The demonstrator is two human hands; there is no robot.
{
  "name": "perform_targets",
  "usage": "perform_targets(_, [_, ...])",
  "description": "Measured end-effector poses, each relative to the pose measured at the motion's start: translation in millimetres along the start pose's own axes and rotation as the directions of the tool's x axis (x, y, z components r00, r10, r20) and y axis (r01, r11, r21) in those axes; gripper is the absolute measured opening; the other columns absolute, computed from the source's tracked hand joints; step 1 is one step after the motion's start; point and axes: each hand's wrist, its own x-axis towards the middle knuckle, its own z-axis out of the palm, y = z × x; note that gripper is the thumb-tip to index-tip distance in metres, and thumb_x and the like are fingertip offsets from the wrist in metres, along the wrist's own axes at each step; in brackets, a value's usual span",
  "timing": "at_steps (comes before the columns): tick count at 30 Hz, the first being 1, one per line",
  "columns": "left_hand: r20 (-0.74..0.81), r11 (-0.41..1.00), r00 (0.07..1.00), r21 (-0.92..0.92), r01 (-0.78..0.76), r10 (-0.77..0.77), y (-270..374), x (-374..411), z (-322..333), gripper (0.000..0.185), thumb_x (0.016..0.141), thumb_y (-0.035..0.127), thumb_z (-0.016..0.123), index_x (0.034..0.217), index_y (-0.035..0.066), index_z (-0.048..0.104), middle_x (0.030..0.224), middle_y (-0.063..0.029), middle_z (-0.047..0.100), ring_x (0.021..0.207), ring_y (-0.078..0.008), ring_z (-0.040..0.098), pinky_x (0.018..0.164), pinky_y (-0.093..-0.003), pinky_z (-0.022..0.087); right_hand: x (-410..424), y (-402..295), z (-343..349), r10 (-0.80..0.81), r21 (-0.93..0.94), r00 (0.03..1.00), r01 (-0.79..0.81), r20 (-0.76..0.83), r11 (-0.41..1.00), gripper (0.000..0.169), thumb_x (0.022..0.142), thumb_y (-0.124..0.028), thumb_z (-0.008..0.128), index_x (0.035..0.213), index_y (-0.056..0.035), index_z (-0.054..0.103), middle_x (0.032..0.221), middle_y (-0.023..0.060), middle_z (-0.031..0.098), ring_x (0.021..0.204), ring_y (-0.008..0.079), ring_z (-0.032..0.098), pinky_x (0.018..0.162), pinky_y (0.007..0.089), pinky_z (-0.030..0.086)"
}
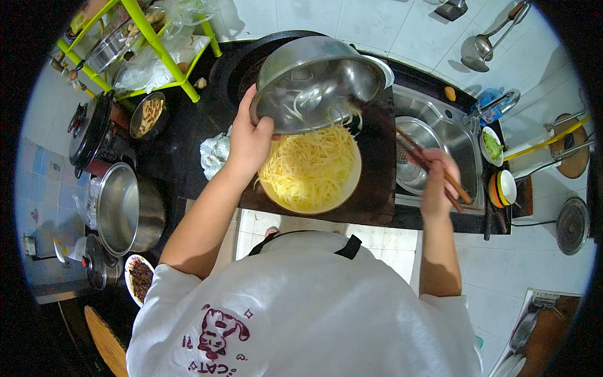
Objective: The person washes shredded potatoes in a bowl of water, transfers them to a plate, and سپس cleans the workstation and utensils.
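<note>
My left hand point(252, 134) grips the rim of a large stainless steel bowl point(320, 85), tilted with its mouth towards me. A few pale shreds cling inside the bowl and at its lower rim. Just below it, a heap of pale yellow shredded vegetable, seemingly potato, point(311, 165) fills a round plate point(311, 209) on the dark counter. To the right, my right hand point(438, 176), somewhat blurred, holds wooden chopsticks point(424, 160) over the edge of the sink, their tips pointing up and left, apart from the bowl.
A sink point(464, 141) holding a metal basin point(417, 129) lies right. Behind the bowl is a black wok point(240, 61). A crumpled cloth point(215, 153) lies left of the plate. Farther left stand a steel pot point(153, 212), a pressure cooker point(87, 129) and a green rack point(150, 35).
</note>
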Motion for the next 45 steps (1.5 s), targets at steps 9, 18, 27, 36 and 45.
perform_targets(9, [0.085, 0.967, 0.976, -0.14, 0.213, -0.203, -2, -1, 0, 0.055, 0.076, -0.006, 0.036, 0.129, 0.004, 0.027, 0.105, -0.0115, 0.051, 0.071, -0.0165, 0.057, 0.053, -0.0249, 0.05, 4, -11, 45, 0.139, 0.351, 0.986, -0.163, 0.091, 0.922, 0.026, 0.093, -0.021, 0.037, 0.098, 0.0018, 0.049, 0.096, 0.0184, 0.057, 0.088, 0.0294, 0.06, 0.08, 0.0391, 0.049])
perform_targets(18, [0.099, 0.999, 0.995, -0.027, -0.031, 0.033, -7, -7, 3, 0.058, 0.075, -0.007, 0.036, 0.131, 0.004, 0.026, 0.113, -0.01, 0.049, 0.093, -0.0151, 0.053, 0.071, -0.0254, 0.049, 26, -46, 44, -0.29, 0.011, 0.913, 0.299, 0.287, 0.954, 0.01, 0.08, -0.003, 0.05, 0.086, -0.0011, 0.058, 0.083, 0.0122, 0.058, 0.079, 0.0239, 0.056, 0.07, 0.031, 0.045])
perform_targets(27, [0.095, 0.997, 0.995, -0.071, -0.01, 0.017, -5, -8, 4, 0.058, 0.075, -0.009, 0.036, 0.131, 0.002, 0.027, 0.117, -0.0097, 0.047, 0.099, -0.0149, 0.051, 0.076, -0.0238, 0.046, 34, -49, 44, -0.428, -0.16, 0.805, 0.525, 0.41, 0.836, 0.013, 0.072, -0.004, 0.06, 0.085, -0.0033, 0.058, 0.078, 0.0132, 0.058, 0.072, 0.031, 0.057, 0.061, 0.036, 0.047])
perform_targets(36, [0.06, 0.993, 0.992, -0.046, -0.104, 0.107, -9, -7, 7, 0.059, 0.073, -0.011, 0.035, 0.131, -0.002, 0.025, 0.122, -0.0127, 0.044, 0.108, -0.0173, 0.046, 0.092, -0.0267, 0.035, 23, -44, 47, -0.349, -0.114, 0.805, 0.452, 0.48, 0.885, 0.017, 0.07, -0.001, 0.061, 0.087, -0.003, 0.057, 0.079, 0.0121, 0.059, 0.071, 0.0293, 0.058, 0.061, 0.0344, 0.048])
perform_targets(45, [0.075, 0.99, 0.987, -0.037, -0.139, 0.141, -15, -5, 10, 0.059, 0.074, -0.01, 0.036, 0.131, -0.001, 0.024, 0.123, -0.0125, 0.042, 0.11, -0.0184, 0.046, 0.094, -0.0278, 0.034, 19, -52, 58, -0.337, 0.008, 0.824, 0.375, 0.456, 0.927, 0.015, 0.072, -0.002, 0.06, 0.086, -0.0025, 0.058, 0.08, 0.0129, 0.059, 0.075, 0.0303, 0.058, 0.064, 0.0345, 0.048])
